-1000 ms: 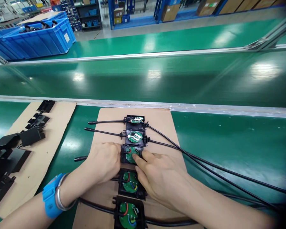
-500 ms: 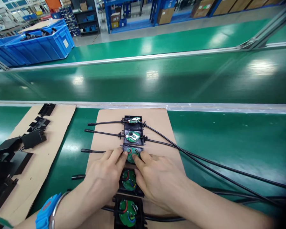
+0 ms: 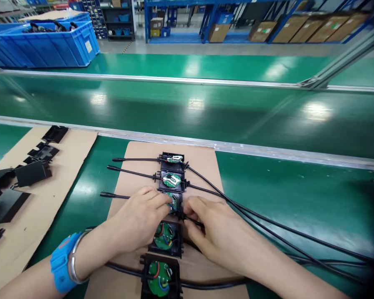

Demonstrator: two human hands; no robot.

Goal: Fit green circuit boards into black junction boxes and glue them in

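Several open black plastic housings stand in a column, each holding a green circuit board. My left hand is closed, its fingertips at the left part of the circuit board in the third housing from the back. Just right of that housing, my right hand pinches a black cable near where it enters the wall. The two farthest boards carry white patches and have cables on both sides. Nearer me, two more housings hold boards with red and blue wires. My left fingers partly cover the third board.
A cardboard sheet lies under the housings. To the left, another cardboard sheet carries loose black plastic parts. Long black cables run off to the right. Beyond the metal rail stands a blue bin.
My right hand has gone from pressing on the third board to pinching the cable at its right. My left fingers have curled over the board's left side. The view has tilted.
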